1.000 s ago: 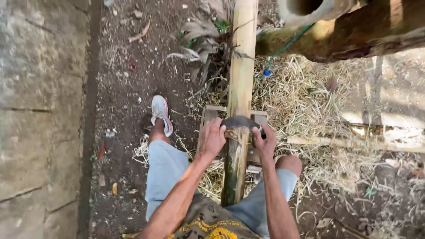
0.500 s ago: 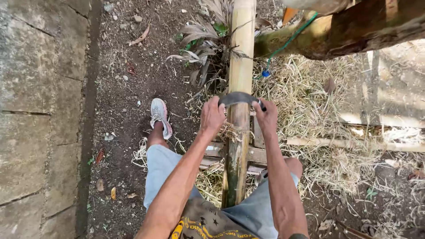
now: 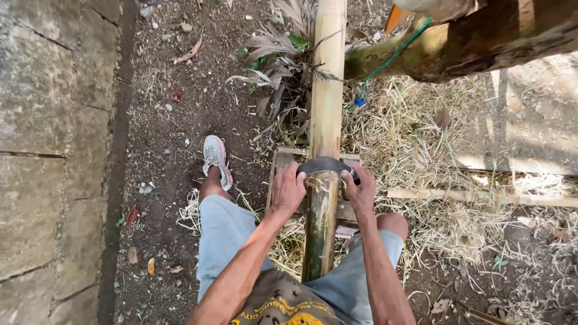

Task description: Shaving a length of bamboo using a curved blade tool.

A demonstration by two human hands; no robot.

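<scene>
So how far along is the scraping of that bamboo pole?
Done: the pale, bare stretch of the bamboo pole beyond the blade looks already scraped. In hand: the left hand and right hand grip the two ends of a curved blade set across the pole. Left: the green-skinned stretch between the person's knees looks unscraped.

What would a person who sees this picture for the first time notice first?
First, the long bamboo pole that runs up the middle of the view, pale where it is scraped and still green near the person's lap. Across it lies a dark curved blade, gripped by the left hand and the right hand, one at each end. Pale shavings lie on the ground to the right, and a grey shoe stands on bare soil to the left.
</scene>
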